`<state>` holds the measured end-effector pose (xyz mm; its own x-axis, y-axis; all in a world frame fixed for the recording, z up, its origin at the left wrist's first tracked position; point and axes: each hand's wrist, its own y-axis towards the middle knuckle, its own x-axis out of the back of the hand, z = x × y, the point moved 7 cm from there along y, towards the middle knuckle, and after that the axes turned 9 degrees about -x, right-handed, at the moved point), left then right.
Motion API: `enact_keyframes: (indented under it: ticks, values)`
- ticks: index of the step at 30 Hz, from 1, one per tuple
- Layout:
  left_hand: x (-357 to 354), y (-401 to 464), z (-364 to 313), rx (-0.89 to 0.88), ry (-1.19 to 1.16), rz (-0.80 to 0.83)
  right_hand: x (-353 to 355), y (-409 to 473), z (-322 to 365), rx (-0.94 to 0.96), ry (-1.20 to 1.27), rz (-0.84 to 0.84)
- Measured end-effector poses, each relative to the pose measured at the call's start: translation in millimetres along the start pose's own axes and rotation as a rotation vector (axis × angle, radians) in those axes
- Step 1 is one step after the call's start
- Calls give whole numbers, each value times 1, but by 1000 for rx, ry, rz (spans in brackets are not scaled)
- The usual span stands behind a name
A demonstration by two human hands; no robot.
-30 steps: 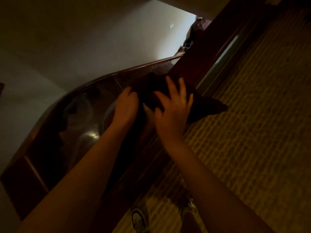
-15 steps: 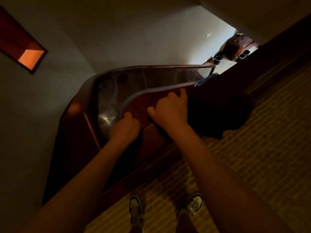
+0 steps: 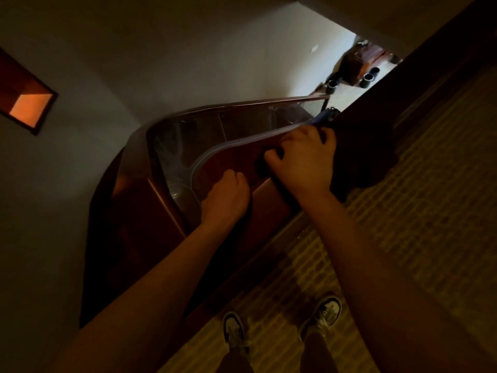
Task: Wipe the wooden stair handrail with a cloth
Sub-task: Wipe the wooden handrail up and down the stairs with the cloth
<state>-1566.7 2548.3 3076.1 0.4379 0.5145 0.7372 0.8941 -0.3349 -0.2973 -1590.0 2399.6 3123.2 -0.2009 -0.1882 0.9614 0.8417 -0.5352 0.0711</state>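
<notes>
Handrail [image 3: 271,195], dark reddish wood, runs diagonally under both hands and curves away beyond the left hand into the stairwell bend. Right hand [image 3: 304,162] sits on top of the rail, fingers curled and gripping a dark cloth [image 3: 360,160], which drapes over the rail just to the right of that hand and hangs toward the floor side. Left hand [image 3: 228,197] rests on the rail nearer the person, fingers curled round its inner edge, close to the right hand but not touching it. Glass balustrade panel [image 3: 242,135] with a pale curved edge strip stands directly beyond both hands. Patterned carpet [image 3: 403,211] lies to the right of the right forearm. Two sneakers [image 3: 326,310] stand on it below the forearms. Small dark cylinders [image 3: 368,79] sit on the lit lower floor, well beyond the right hand. An orange-lit wall recess [image 3: 29,106] is far left of the left hand. Lighting is dim; cloth detail is unclear.
</notes>
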Motion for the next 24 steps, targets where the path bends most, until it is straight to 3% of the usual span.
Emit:
enact_keyframes:
  ticks: [4,7,9,13,16,24]
  values:
    - [0,-8,-14,-166,77,2,-3,-45,3,-44,121,-173]
    - [-2,-17,-29,-356,154,34,-3,-44,-30,-333,166,-231]
    - [-8,-16,-33,-414,187,104,2,-35,-57,-548,335,-289]
    - [-16,-11,-30,-384,220,188,5,-25,-85,-736,799,-453]
    - [-15,-11,-32,-368,220,177,2,-34,-87,-782,954,-487]
    - [-18,-9,-31,-346,232,209,-34,-104,-44,-952,1340,-384]
